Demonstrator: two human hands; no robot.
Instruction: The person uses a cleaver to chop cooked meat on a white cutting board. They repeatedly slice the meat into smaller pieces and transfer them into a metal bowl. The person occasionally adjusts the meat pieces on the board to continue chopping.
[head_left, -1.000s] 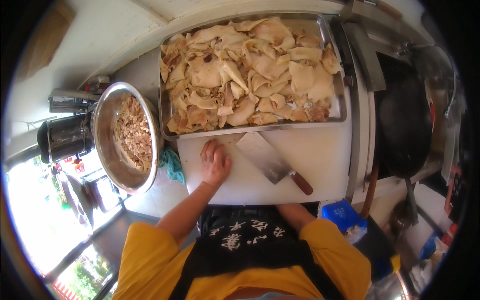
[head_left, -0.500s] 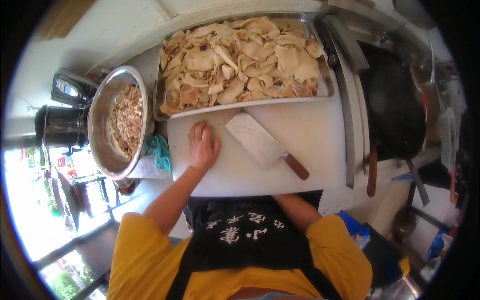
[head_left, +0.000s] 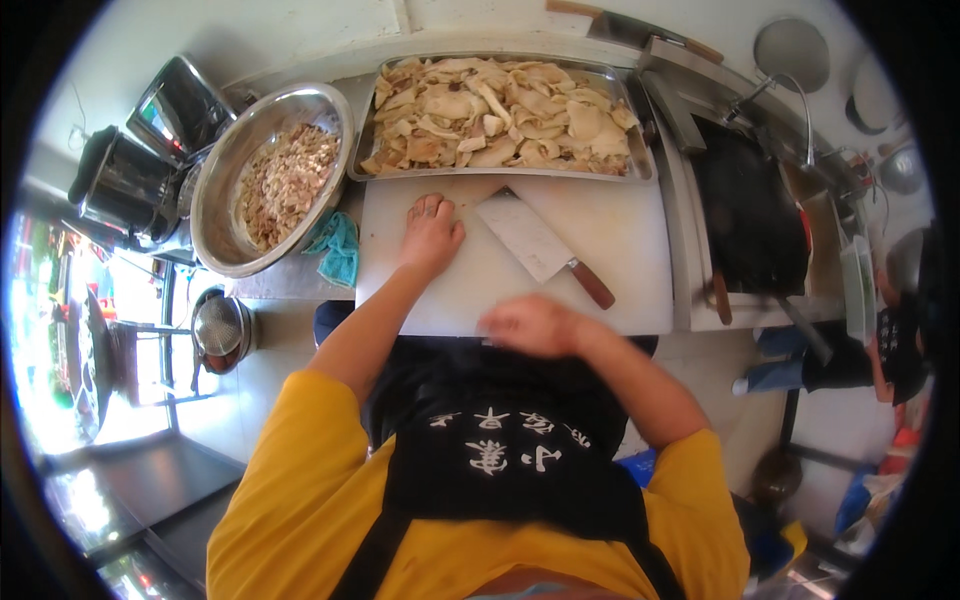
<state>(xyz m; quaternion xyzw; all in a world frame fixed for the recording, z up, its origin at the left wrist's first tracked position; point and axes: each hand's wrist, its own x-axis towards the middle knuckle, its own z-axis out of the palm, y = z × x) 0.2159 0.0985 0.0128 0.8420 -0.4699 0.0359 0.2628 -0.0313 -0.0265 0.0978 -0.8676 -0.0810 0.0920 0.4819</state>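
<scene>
My left hand (head_left: 432,236) rests on the left part of a white cutting board (head_left: 480,268), its fingers bent under in a loose fist and the thumb out to the side. Nothing shows in it. Over the board's front edge is my right hand (head_left: 533,325), blurred by motion, so its fingers are unclear. A cleaver (head_left: 530,240) with a wooden handle lies flat on the board, apart from both hands, its handle pointing toward the near right. Behind the board stands a metal tray (head_left: 510,178) heaped with pale, flat pieces of meat or skin (head_left: 500,115).
On the left, a metal bowl (head_left: 212,215) holds chopped meat (head_left: 290,185), with a teal cloth (head_left: 338,250) beside it. Further right are a dark stove top (head_left: 750,205) and a tap (head_left: 805,110). Another person (head_left: 840,365) stands at the far right.
My right hand has come up from below the board's edge to above it. The view has shifted; my left hand and the cleaver keep their places on the board.
</scene>
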